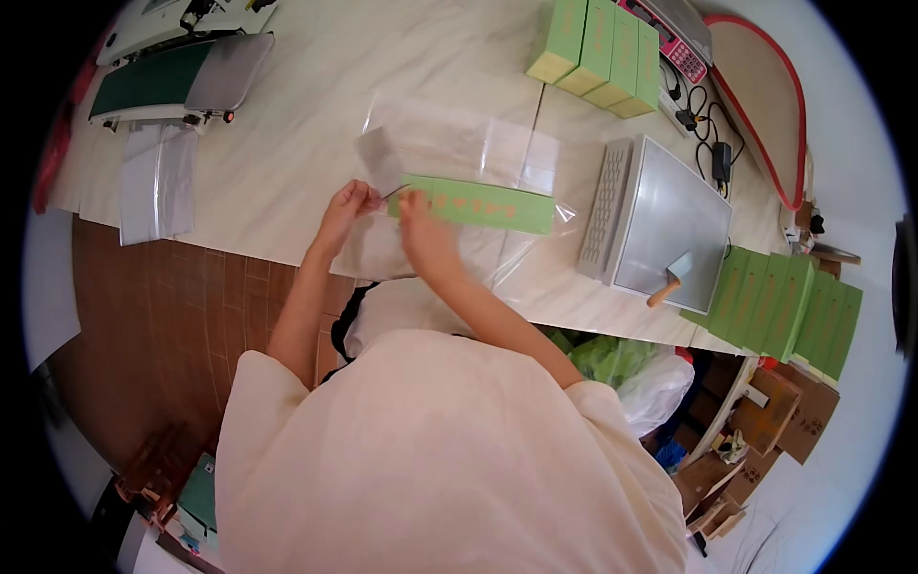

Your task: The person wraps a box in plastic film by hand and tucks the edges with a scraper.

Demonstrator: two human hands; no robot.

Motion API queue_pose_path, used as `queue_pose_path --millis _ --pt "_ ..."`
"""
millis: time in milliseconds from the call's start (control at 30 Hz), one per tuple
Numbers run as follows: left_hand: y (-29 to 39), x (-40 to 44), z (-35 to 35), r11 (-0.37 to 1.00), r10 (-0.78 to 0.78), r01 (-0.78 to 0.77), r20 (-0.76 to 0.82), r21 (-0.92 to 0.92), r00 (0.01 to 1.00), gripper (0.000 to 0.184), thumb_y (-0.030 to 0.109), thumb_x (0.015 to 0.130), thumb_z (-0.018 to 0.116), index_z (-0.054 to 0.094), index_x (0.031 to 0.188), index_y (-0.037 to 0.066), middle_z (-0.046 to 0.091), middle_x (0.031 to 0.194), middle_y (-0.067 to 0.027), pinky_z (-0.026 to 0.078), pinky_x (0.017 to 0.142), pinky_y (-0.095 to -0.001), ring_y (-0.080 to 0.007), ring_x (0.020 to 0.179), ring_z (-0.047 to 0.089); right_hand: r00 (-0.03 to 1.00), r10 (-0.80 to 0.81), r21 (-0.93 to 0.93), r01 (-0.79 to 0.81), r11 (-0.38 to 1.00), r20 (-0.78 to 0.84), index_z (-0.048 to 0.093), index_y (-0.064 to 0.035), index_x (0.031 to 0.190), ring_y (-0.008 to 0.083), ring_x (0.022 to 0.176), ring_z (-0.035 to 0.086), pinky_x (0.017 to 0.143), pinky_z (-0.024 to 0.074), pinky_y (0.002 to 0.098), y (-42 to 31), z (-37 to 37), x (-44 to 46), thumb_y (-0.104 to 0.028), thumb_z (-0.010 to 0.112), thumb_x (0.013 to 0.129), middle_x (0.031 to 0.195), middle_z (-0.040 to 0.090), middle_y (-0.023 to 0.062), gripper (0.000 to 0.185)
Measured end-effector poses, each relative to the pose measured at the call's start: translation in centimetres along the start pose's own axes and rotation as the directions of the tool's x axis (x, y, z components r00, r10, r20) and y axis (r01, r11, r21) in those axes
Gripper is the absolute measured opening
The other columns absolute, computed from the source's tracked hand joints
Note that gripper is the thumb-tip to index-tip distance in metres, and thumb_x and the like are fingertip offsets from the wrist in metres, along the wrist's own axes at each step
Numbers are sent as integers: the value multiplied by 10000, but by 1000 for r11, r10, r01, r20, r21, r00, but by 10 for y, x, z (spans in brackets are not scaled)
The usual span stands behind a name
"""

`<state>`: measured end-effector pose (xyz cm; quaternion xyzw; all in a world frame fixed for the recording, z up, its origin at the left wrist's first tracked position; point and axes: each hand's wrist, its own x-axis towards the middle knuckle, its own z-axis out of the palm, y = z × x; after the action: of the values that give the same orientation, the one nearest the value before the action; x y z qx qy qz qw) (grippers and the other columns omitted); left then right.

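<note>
Marbled table (306, 115) | closed green box (483, 205) amid clear film (440, 143) | left hand (346, 211) pinches film | right hand (423, 230): grip unclear

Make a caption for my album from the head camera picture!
Left hand and right hand close together at one end of a long green box, clear plastic spread nearby.

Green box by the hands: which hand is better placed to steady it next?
Probably the right hand: though blurred, it overlaps the left end of the green box in this view. The left hand is just beyond that end, off the box.
</note>
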<state>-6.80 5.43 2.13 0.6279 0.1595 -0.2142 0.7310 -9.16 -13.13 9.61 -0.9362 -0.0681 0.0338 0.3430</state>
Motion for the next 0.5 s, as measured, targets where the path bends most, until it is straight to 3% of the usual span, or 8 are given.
queue_pose_path --millis 33,100,167,200,267,333,500 --pt "7 -6 3 999 21 -20 37 -28 999 342 337 1055 410 575 1054 37 671 1119 -96 474 976 -317 -186 1054 638 978 -83 60 96 994 -192 490 -24 1090 449 809 622 676 479 529 5 -13 4 -307 409 1024 881 631 235 301" --pt "21 -15 7 998 41 -36 78 -59 996 340 336 1055 408 570 1040 37 669 1158 -116 468 989 -325 -201 1081 636 971 208 249 -173 953 -118 512 -42 1151 477 881 591 741 447 546 21 -64 4 -355 353 1039 920 626 250 369" --pt "31 -19 14 1000 -5 5 14 17 1000 344 348 1054 406 560 1004 44 659 1201 -147 458 1006 -336 -221 1097 634 928 260 129 -233 964 -268 513 -24 1137 478 846 595 715 444 561 56 -113 4 -342 332 1046 901 639 262 377" --pt "28 -16 14 1000 -6 6 29 15 1000 344 348 1054 406 560 1004 44 659 1201 -147 458 1006 -336 -221 1097 634 868 403 30 -412 911 -290 524 -32 1129 477 853 598 713 446 555 69 -141 1 -349 345 1045 913 642 258 373" --pt "20 -8 4 999 43 -44 47 13 998 344 350 1053 407 559 992 47 663 1192 -152 457 1005 -339 -222 1085 638 784 368 -46 -448 893 -500 524 -39 1103 478 857 603 711 450 551 125 -175 -15 -345 383 1037 927 647 256 343" --pt "20 -1 0 998 39 -41 50 39 998 340 344 1054 405 559 991 47 667 1183 -153 459 1003 -339 -222 1080 640 670 466 -48 -598 800 -579 520 -18 1088 479 864 604 718 453 545 161 -207 -36 -330 398 1032 933 650 260 339" --pt "27 11 2 996 8 -8 -2 93 1000 330 329 1058 394 558 987 52 678 1156 -152 458 1003 -342 -219 1066 642 580 526 -107 -728 677 -622 531 2 1058 476 865 606 726 462 538 240 -230 -82 -319 421 1020 930 655 260 342"
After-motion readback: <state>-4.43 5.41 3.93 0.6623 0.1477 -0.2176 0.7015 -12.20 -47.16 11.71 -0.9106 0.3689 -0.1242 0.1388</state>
